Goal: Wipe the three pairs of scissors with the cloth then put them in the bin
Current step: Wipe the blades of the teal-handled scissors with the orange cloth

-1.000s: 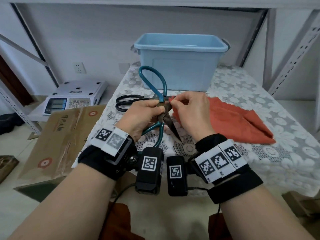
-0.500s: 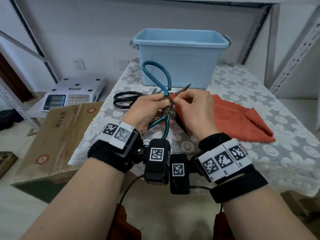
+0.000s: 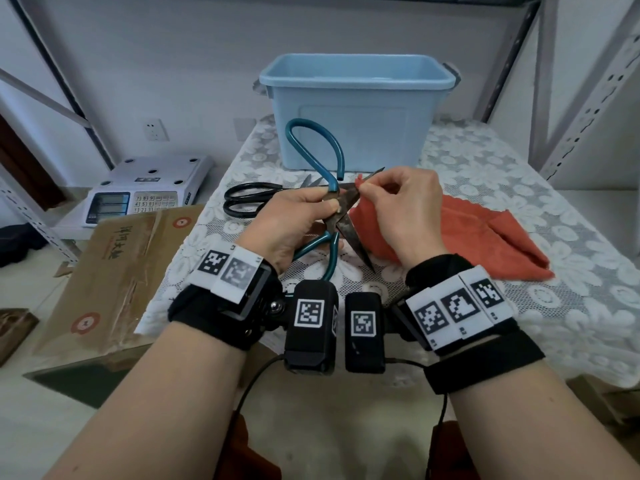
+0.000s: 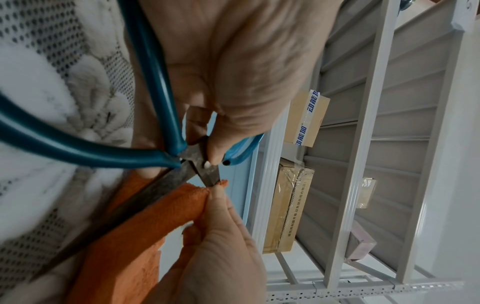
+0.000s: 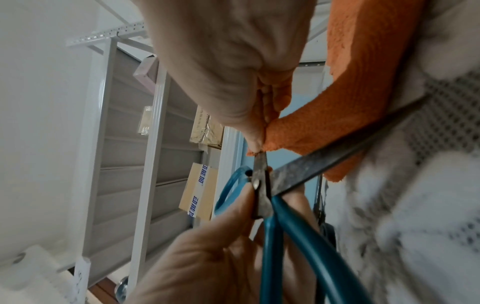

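My left hand (image 3: pixel 294 220) grips one teal scissors (image 3: pixel 313 161); my right hand (image 3: pixel 401 209) pinches one orange cloth (image 3: pixel 485 233) on its blade. One black pair (image 3: pixel 249 200), one bin (image 3: pixel 356 109).

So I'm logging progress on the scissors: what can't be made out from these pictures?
- Blue bin: head view sees only its front wall and rim; its floor is hidden.
- Third pair: the hands hide the table beyond the black scissors.
- Teal scissors: the cloth covers one blade's tip in the left wrist view; cleanliness is unreadable.
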